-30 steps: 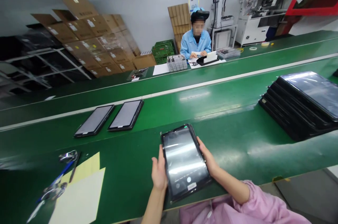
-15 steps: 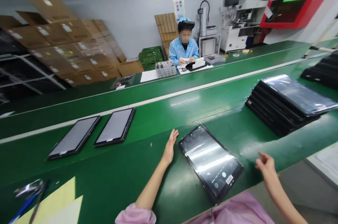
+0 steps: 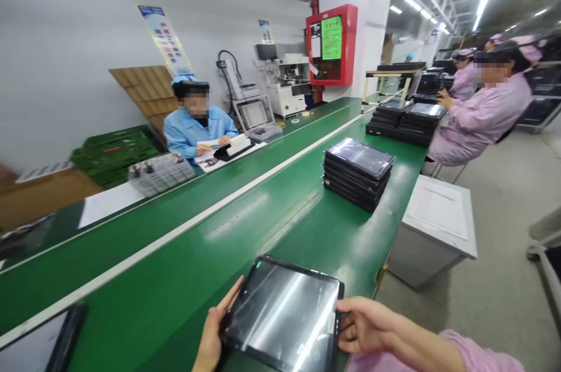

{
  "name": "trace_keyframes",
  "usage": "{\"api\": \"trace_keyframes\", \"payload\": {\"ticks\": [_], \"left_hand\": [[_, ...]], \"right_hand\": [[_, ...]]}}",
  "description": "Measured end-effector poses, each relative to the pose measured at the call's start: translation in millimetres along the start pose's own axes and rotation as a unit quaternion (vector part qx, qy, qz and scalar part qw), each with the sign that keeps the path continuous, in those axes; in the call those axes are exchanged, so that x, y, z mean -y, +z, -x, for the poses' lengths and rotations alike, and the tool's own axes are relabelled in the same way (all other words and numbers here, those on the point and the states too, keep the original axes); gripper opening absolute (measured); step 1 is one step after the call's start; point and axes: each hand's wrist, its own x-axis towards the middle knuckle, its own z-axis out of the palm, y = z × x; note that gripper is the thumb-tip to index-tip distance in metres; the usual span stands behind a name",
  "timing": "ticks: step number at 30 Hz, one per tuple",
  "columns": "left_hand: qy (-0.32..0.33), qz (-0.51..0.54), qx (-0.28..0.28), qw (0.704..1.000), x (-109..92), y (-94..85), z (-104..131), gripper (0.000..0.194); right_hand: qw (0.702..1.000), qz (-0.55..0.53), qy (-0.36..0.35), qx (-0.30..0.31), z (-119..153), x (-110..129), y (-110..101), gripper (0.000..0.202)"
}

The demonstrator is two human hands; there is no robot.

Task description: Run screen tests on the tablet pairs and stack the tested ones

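A black tablet (image 3: 284,310) with a glossy, reflecting screen and a small green mark in its far left corner is between my hands, low over the green bench. My left hand (image 3: 213,325) holds its left edge, the fingers partly hidden behind the frame. On the right edge my right hand (image 3: 362,325) grips with the thumb near the rim and the other fingers curled at the side. Whether the tablet still touches the bench I cannot tell. Another tablet (image 3: 37,343) with a pale lit screen lies at the lower left, cut off by the picture's edge.
A stack of black tablets (image 3: 357,173) stands ahead on the green bench (image 3: 245,232). More stacks (image 3: 403,121) lie farther off beside a person in pink (image 3: 486,109). Across the bench sits a person in blue (image 3: 199,127). A white cabinet (image 3: 438,232) stands to the right.
The view has swung to the right. My right hand, apart from the tablet before, has come onto its right edge; my left hand, earlier flat beside it, now holds the left edge. The tablet has turned.
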Motion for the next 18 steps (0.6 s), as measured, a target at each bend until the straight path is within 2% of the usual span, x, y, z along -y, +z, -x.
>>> {"api": "trace_keyframes", "payload": {"ticks": [4,9,12,14,16,18], "left_hand": [[-0.027,0.029,-0.013,0.999,-3.1,1.6,0.1,0.098],[-0.034,0.029,-0.015,0.999,-4.2,2.2,1.9,0.116],[-0.030,0.034,-0.019,0.999,0.3,0.4,6.0,0.118],[-0.023,0.039,-0.025,0.999,3.8,-1.3,9.9,0.109],[-0.010,0.031,-0.031,0.999,6.8,-2.3,14.5,0.099],[-0.008,0.015,-0.021,1.000,9.6,-1.8,20.0,0.100]], "right_hand": [[0.995,-0.045,-0.070,-0.052,-26.6,-12.7,9.7,0.050],[0.987,-0.040,-0.156,-0.012,-51.6,-18.4,23.9,0.062],[0.977,-0.024,-0.213,0.024,-48.9,-9.6,27.2,0.065],[0.972,-0.025,-0.231,0.025,-42.5,1.2,26.2,0.061],[0.974,-0.040,-0.224,0.002,-34.0,14.4,21.6,0.052],[0.980,-0.063,-0.190,-0.013,-22.5,28.5,12.1,0.038]]}}
